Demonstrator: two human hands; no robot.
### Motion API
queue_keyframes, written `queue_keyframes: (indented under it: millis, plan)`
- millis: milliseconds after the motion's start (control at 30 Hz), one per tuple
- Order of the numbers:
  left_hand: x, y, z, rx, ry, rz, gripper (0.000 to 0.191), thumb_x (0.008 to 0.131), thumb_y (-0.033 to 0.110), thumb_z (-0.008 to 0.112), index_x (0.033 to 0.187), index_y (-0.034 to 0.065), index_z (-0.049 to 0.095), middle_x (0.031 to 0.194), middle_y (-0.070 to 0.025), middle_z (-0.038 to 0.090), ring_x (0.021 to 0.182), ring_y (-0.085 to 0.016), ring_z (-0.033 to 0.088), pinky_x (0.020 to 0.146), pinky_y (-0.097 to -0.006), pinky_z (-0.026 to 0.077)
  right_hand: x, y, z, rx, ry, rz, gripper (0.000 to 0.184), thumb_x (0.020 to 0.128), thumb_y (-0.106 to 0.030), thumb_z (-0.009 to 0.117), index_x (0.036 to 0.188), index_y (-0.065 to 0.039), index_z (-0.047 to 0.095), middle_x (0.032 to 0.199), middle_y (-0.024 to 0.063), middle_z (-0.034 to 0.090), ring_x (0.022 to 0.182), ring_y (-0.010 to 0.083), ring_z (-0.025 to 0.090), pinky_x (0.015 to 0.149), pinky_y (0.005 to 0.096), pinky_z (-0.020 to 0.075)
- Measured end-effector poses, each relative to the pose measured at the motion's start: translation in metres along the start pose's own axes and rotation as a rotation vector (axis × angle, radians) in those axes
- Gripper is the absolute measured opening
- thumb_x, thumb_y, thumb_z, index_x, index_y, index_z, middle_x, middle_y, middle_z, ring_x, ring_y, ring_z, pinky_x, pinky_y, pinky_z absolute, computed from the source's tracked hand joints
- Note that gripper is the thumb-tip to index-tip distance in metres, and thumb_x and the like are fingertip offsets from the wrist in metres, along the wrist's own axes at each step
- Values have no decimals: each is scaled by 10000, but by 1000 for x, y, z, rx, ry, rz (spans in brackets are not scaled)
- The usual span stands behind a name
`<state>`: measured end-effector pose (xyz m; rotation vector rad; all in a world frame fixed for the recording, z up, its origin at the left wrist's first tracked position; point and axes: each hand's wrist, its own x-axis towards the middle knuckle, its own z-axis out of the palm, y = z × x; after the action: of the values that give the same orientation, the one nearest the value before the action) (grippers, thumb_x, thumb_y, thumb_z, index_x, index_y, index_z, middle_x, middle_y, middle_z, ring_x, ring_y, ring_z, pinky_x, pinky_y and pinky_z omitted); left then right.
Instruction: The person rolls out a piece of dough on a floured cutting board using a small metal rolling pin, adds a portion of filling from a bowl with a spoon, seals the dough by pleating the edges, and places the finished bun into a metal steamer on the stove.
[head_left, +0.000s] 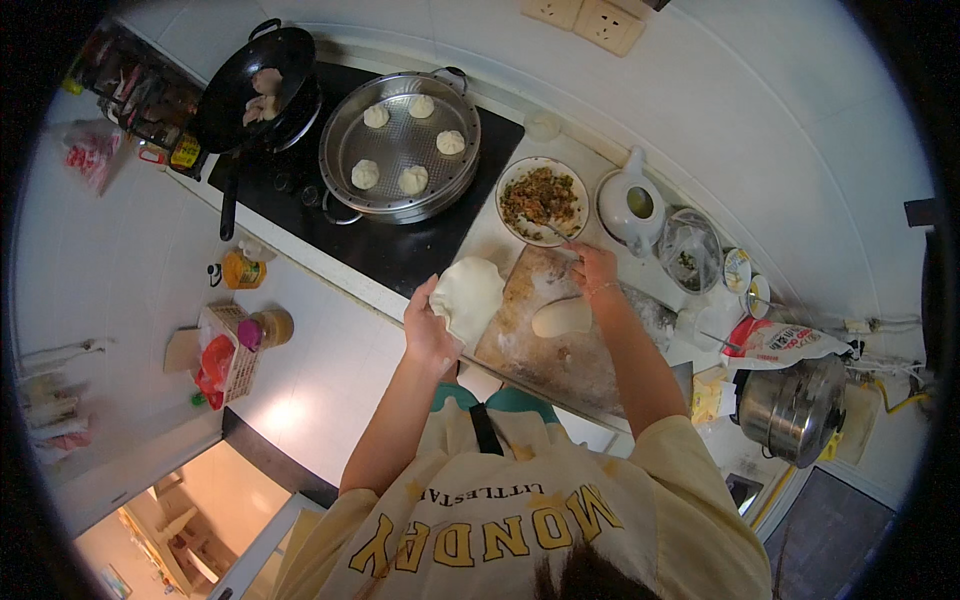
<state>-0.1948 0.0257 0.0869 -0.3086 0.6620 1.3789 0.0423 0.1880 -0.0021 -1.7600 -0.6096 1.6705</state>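
My left hand (430, 334) holds a round, flat dough wrapper (471, 294) near the counter's front edge. In my right hand (595, 268) is the handle of a metal utensil (559, 232), its far end in the chopped filling (541, 196). That filling sits in a white bowl (510, 229) beyond the board. A floured wooden board (517, 352) lies below my right forearm, with a piece of pale dough (561, 318) on it. Several pleated buns (413, 180) rest apart from one another in a metal steamer tray (401, 146) on the black cooktop (397, 255).
A black wok (247, 82) with pieces of meat stands left of the steamer, its handle jutting towards the front edge. Along the wall are a white pitcher (630, 206), a bag-covered bowl (688, 251) and a flour bag (787, 343). A lidded steel pot (795, 412) stands far right.
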Motion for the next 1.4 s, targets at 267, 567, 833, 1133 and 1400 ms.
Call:
queue_keyframes:
  millis: [267, 567, 833, 1133, 1400]
  plan:
    - [59, 1, 9, -29, -84, -49, 603, 1002, 449, 384, 1341, -35, 509, 1337, -186, 582, 1234, -345, 558, 1086, -457, 406, -7, -3, -13, 37, -14, -158, 202, 956, -116, 629, 967, 69, 710, 534, -67, 347, 419, 66, 222, 409, 284, 204]
    - [85, -6, 47, 3, -67, -73, 726, 1022, 557, 225, 1437, -10, 407, 1463, -188, 458, 1325, -367, 465, 1140, -493, 332, -111, -60, -20, -246, -198, -386, 193, 930, -162, 659, 953, 14, 736, 576, 41, 578, 445, 106, 457, 428, 311, 347]
    - [49, -22, 109, -75, -149, -97, 642, 1040, 503, 196, 1473, 66, 381, 1465, -166, 457, 1340, -364, 443, 1132, -488, 350, -154, -35, -26, -823, -22, -1182, 267, 928, -86, 605, 1186, -42, 654, 835, 195, 651, 690, 388, 621, 598, 453, 477]
    - [54, -25, 110, -56, -164, -85, 515, 1055, 340, 221, 1419, 37, 424, 1417, -174, 495, 1288, -348, 496, 1103, -485, 391, -172, -38, -23, -818, 79, -1380, 350, 896, 17, 635, 1238, -55, 656, 735, 128, 549, 571, 246, 531, 538, 321, 434]
    - [52, -24, 113, -27, -168, -130, 498, 1049, 312, 240, 1400, 19, 437, 1397, -179, 512, 1282, -348, 501, 1104, -484, 391, -174, -45, -28, -812, 56, -1354, 414, 876, 55, 611, 1265, -79, 650, 710, 123, 476, 586, 255, 509, 539, 320, 417]
